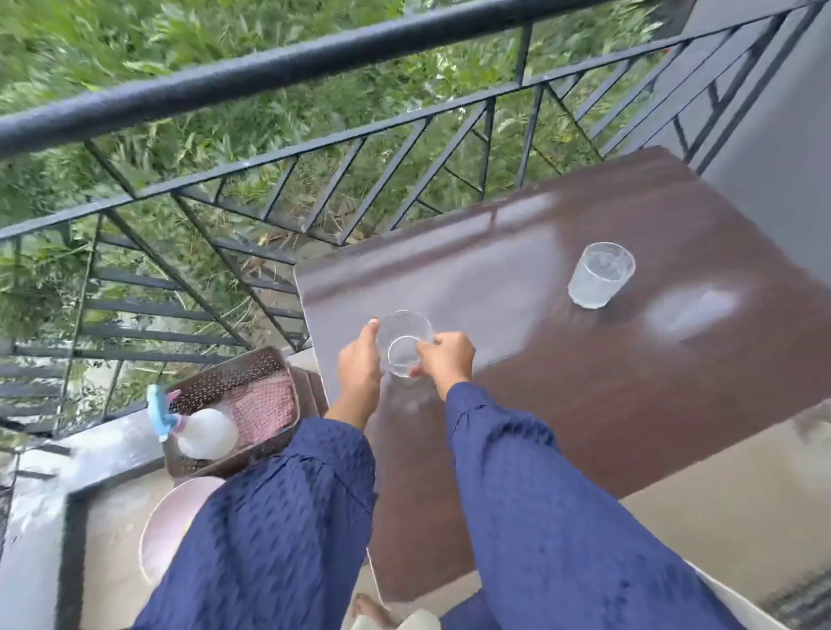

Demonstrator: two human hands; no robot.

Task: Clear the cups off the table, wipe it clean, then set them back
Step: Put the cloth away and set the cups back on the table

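Fingers (pixel 425 351) of the R hand (pixel 447 360) pinch the right wall of a small clear drinking glass (pixel 403 333), & the L hand (pixel 360 367) curls round its left wall w/ the thumb up by the rim. Both hands grip the one glass and no finger is spread. It sits tilted over the near-left corner of the dark brown glossy table (pixel 640 399); can't tell if its base touches the top or hangs just above. A second clear ribbed glass (pixel 601 276) stands upright further in on the table, well apart from the hands. Progress is hard to pin: w/ one glass in hand & one on the top, this is prob. either the clearing stage w/ one cup left to lift, or the set-back stage w/ the last cup going down. The top shines and has a pale patch just right of the standing glass, maybe glare, maybe wet, so wiped vs. not wiped can't be judged. A pinkish checked cloth (pixel 265 398) lies in the brown woven basket (pixel 237 375) below the table's left edge, next to a white spray bottle w/ a blue trigger (pixel 200 431), neither in a hand, so no wiping is under way. Both forearms, in dark blue textured sleeves (pixel 538 514), reach fwd & converge on the glass, wrists roughly level, L palm turned inward, R knuckles up.
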